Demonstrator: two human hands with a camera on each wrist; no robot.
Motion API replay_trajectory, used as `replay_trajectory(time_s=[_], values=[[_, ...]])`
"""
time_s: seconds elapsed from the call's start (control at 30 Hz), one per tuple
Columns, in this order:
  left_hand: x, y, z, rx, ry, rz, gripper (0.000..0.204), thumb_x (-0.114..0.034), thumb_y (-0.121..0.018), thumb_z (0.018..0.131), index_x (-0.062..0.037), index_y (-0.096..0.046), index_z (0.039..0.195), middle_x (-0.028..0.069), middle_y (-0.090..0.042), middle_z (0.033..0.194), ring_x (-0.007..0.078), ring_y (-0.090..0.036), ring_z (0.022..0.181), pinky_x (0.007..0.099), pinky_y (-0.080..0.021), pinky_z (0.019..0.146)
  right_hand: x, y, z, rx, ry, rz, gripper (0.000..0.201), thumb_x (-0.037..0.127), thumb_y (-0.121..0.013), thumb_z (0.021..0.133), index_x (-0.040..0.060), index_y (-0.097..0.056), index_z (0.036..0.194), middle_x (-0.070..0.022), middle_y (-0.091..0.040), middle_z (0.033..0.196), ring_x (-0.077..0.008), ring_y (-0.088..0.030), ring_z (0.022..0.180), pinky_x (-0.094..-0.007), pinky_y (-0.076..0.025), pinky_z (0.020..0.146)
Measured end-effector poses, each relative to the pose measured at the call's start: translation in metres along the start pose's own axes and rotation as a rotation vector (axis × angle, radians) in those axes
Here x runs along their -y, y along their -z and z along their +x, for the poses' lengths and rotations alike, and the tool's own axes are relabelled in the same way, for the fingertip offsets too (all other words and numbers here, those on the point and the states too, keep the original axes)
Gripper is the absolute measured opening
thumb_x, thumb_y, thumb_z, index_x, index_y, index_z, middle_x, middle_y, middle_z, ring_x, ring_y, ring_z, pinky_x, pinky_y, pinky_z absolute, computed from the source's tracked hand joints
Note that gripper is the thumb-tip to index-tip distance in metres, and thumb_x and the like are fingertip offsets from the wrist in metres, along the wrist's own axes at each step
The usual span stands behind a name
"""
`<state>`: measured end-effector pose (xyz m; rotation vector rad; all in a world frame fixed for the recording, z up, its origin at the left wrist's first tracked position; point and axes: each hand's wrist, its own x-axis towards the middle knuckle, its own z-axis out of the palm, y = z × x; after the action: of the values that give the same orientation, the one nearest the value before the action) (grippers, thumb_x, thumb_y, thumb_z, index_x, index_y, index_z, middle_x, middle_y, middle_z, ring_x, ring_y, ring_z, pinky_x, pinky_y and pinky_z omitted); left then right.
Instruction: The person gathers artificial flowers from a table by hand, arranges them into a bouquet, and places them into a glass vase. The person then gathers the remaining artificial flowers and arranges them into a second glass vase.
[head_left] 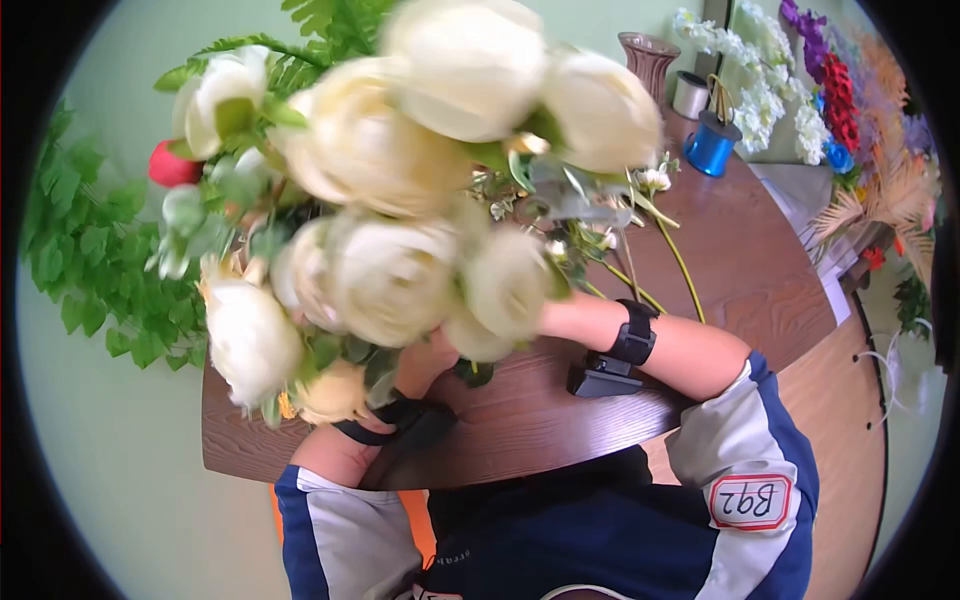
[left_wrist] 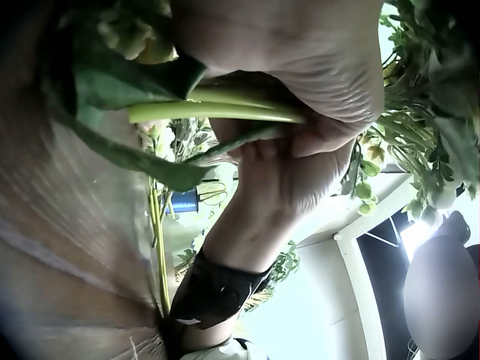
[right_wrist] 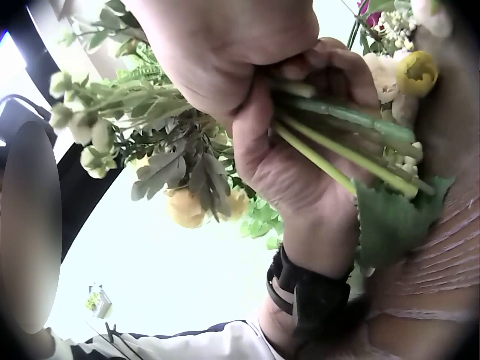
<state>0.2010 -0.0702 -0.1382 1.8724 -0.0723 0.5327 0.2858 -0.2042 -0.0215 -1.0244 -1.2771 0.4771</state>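
Note:
A large bouquet of cream flowers (head_left: 395, 275) fills the head view and hides most of both hands. Below its blooms, my left hand (head_left: 428, 358) curls round the bundled stems (right_wrist: 337, 142). My right hand (head_left: 562, 315) closes on the same bundle from the other side, the two hands touching. Green stem ends (left_wrist: 195, 112) stick out past the fingers in the left wrist view. A broad green leaf (right_wrist: 394, 225) hangs by these ends in the right wrist view, close to the table.
Loose stems (head_left: 680, 265) and small white flowers lie on the brown table (head_left: 740, 230). At its far right stand a glass vase (head_left: 650, 62), a blue spool (head_left: 711, 145) and a silver spool (head_left: 689, 96). Colourful flowers (head_left: 840, 110) are beyond; green foliage (head_left: 85, 240) hangs left.

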Motion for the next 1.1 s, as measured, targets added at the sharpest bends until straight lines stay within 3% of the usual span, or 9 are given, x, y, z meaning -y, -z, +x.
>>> replay_trajectory(time_s=[0.07,0.2,0.37,0.43,0.57,0.73,0.83,0.9,1.1], values=[[-0.073,0.000,0.019,0.233,0.207,-0.568,0.016,-0.001,-0.055,0.078,0.0002,-0.054,0.094,0.0088,-0.059,0.085,0.0180,-0.057,0.077,0.0299,-0.046,0.069,0.042,-0.002,0.001,0.016,-0.433,0.006,0.010,0.007,-0.058,0.081,-0.0013,-0.057,0.076,-0.0044,-0.063,0.065,-0.0096,-0.058,0.058,-0.0231,-0.047,0.055],[-0.094,-0.003,0.026,0.251,0.264,-0.932,0.018,0.006,-0.053,0.073,-0.0019,-0.053,0.089,0.0011,-0.052,0.068,0.0102,-0.048,0.060,0.0231,-0.036,0.052,0.012,0.000,0.003,0.071,-0.306,0.018,0.013,0.011,-0.058,0.084,-0.0010,-0.058,0.088,-0.0031,-0.063,0.074,-0.0068,-0.056,0.058,-0.0208,-0.046,0.048],[-0.060,0.001,0.024,0.324,0.377,-0.680,0.010,0.006,-0.052,0.073,-0.0038,-0.055,0.075,0.0001,-0.050,0.064,0.0080,-0.046,0.060,0.0227,-0.034,0.052,0.012,-0.009,-0.001,-0.009,-0.083,-0.102,0.021,0.011,-0.061,0.081,-0.0011,-0.057,0.097,-0.0024,-0.062,0.077,-0.0060,-0.053,0.055,-0.0188,-0.042,0.042],[-0.058,-0.003,0.024,0.234,0.171,-0.317,0.005,-0.002,-0.055,0.077,0.0012,-0.058,0.078,0.0080,-0.055,0.068,0.0120,-0.051,0.055,0.0223,-0.037,0.050,0.040,-0.006,0.001,0.017,-0.562,-0.083,0.026,0.011,-0.066,0.077,0.0056,-0.059,0.101,-0.0045,-0.063,0.082,-0.0054,-0.055,0.060,-0.0210,-0.044,0.048],[-0.073,-0.002,0.029,0.283,0.197,-0.383,0.007,-0.005,-0.055,0.079,0.0013,-0.058,0.078,0.0098,-0.056,0.067,0.0136,-0.051,0.050,0.0220,-0.037,0.046,0.041,0.001,0.004,0.102,-0.535,-0.118,0.030,0.012,-0.066,0.077,0.0022,-0.057,0.103,-0.0047,-0.063,0.085,-0.0052,-0.055,0.062,-0.0217,-0.045,0.046],[-0.080,-0.010,0.035,0.355,0.061,-0.478,0.013,-0.007,-0.051,0.084,0.0012,-0.057,0.076,0.0108,-0.055,0.058,0.0166,-0.045,0.035,0.0213,-0.032,0.035,0.046,0.005,0.008,0.137,-0.718,0.061,0.042,0.016,-0.065,0.079,-0.0025,-0.047,0.112,-0.0173,-0.062,0.079,-0.0251,-0.061,0.045,-0.0243,-0.045,0.028],[-0.077,-0.006,0.034,0.371,0.306,-0.550,0.027,-0.004,-0.046,0.084,-0.0059,-0.044,0.057,0.0014,-0.039,0.043,0.0102,-0.035,0.033,0.0203,-0.024,0.035,0.026,0.010,0.007,0.152,-0.643,0.133,0.028,0.018,-0.061,0.083,-0.0004,-0.053,0.103,-0.0119,-0.063,0.093,-0.0166,-0.064,0.062,-0.0214,-0.047,0.043],[-0.085,-0.006,0.033,0.361,0.363,-0.630,0.029,-0.004,-0.045,0.083,-0.0075,-0.042,0.054,0.0000,-0.036,0.042,0.0088,-0.032,0.034,0.0202,-0.022,0.035,0.003,0.016,0.008,0.179,-0.233,-0.194,0.027,0.019,-0.062,0.083,-0.0003,-0.055,0.101,-0.0079,-0.062,0.098,-0.0118,-0.059,0.081,-0.0238,-0.048,0.065],[-0.081,-0.003,0.031,0.295,0.354,-0.869,0.020,-0.006,-0.043,0.083,-0.0088,-0.044,0.063,-0.0034,-0.029,0.042,0.0068,-0.025,0.035,0.0209,-0.017,0.036,0.035,0.023,0.011,0.303,-0.285,-0.438,0.031,0.022,-0.062,0.083,0.0002,-0.056,0.105,-0.0065,-0.061,0.094,-0.0108,-0.054,0.086,-0.0256,-0.044,0.079]])
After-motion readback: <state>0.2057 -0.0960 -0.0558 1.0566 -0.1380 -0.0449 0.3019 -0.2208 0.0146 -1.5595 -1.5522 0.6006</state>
